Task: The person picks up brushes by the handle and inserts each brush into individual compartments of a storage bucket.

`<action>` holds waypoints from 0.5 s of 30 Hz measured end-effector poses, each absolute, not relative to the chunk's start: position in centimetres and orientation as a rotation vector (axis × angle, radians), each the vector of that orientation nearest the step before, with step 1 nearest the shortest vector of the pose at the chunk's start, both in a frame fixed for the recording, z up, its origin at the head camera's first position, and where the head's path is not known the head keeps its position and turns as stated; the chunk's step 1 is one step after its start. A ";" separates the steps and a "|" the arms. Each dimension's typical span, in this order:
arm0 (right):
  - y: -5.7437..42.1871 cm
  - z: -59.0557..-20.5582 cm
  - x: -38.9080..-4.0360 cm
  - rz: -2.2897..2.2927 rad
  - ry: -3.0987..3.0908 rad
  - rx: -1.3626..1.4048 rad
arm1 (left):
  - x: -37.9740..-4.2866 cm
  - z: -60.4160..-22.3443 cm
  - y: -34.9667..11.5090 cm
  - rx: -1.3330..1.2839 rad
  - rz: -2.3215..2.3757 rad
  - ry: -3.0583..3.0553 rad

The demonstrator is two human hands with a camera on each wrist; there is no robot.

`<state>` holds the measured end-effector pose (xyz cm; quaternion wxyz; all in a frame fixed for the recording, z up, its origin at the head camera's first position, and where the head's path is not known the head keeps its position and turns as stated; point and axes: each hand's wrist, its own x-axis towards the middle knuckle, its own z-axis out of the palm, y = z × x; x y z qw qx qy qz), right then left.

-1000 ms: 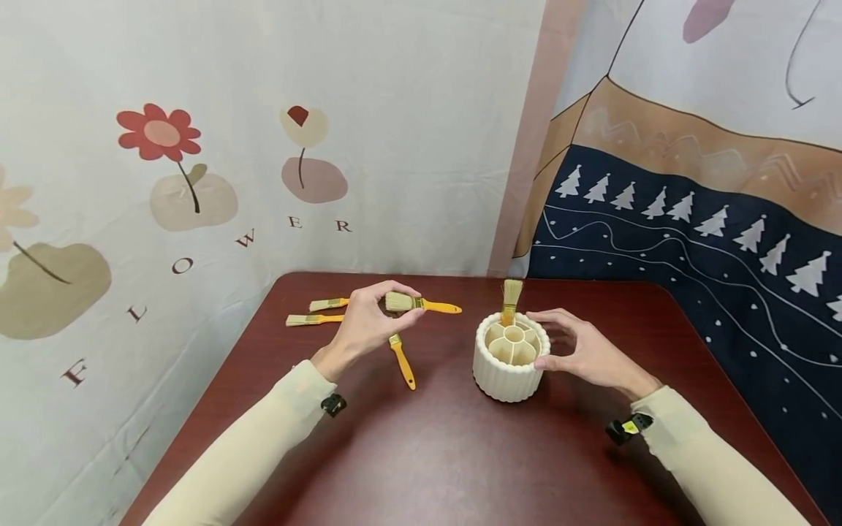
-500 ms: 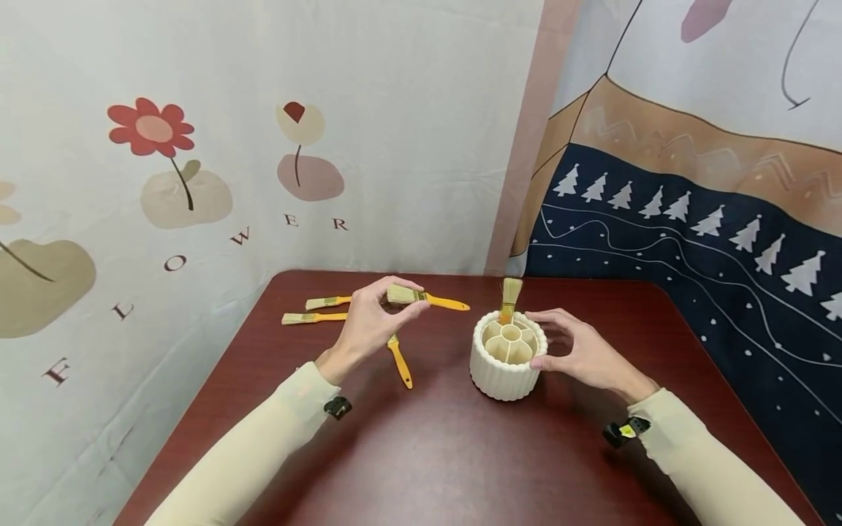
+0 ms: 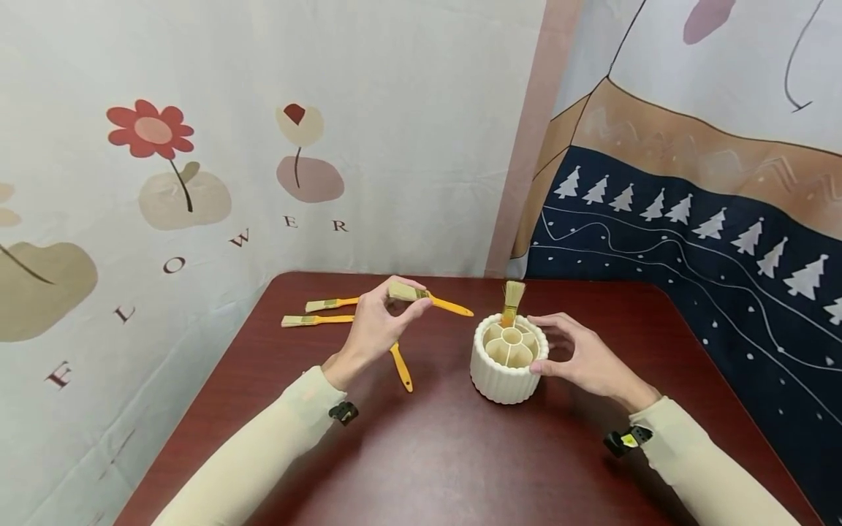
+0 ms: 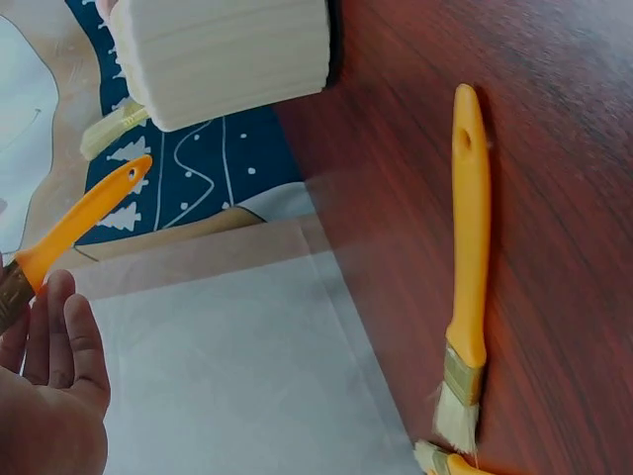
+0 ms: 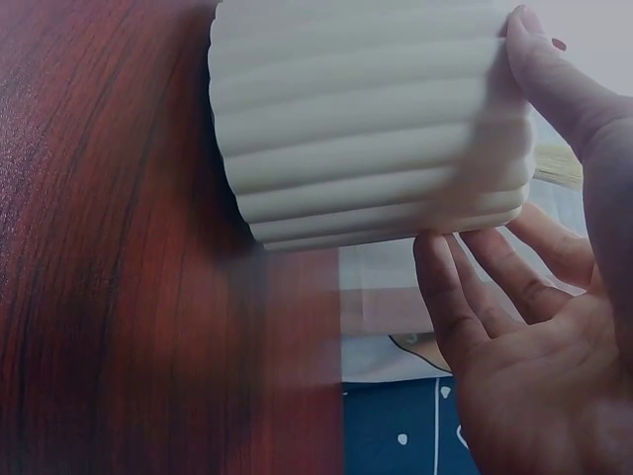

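Observation:
My left hand (image 3: 373, 329) pinches a paintbrush (image 3: 451, 306) near its metal ferrule, above the table. Its yellow handle points right toward a round cream brush holder (image 3: 503, 383), ribbed outside and split into compartments. A second paintbrush (image 3: 512, 296) stands in the holder's back compartment, bristles up. My right hand (image 3: 588, 361) grips the holder's right side, thumb at the front and fingers behind; in the right wrist view the thumb and fingertips touch the ribbed wall (image 5: 366, 129). Below the left hand lies another paintbrush (image 3: 401, 369), its bristles hidden in the head view.
Two more paintbrushes, an upper one (image 3: 329, 303) and a lower one (image 3: 316, 320), lie left of the left hand, handles partly hidden behind it. The dark red table (image 3: 460, 467) ends at a printed cloth backdrop (image 3: 421, 146).
My left hand has moved slightly right with the paintbrush, whose handle end now tips lower toward the holder. The right hand keeps its grip on the holder.

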<state>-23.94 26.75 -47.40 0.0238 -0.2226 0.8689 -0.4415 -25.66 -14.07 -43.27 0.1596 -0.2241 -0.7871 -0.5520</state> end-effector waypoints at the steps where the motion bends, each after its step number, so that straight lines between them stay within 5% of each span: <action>1: 26.8 -47.4 -23.8 -1.363 2.694 -0.685 | -25.6 -43.2 -13.9 -0.643 -1.579 -2.245; 15: 26.6 -47.3 -23.8 -1.326 2.715 -0.658 | -25.4 -42.5 -11.6 -0.704 -1.645 -2.177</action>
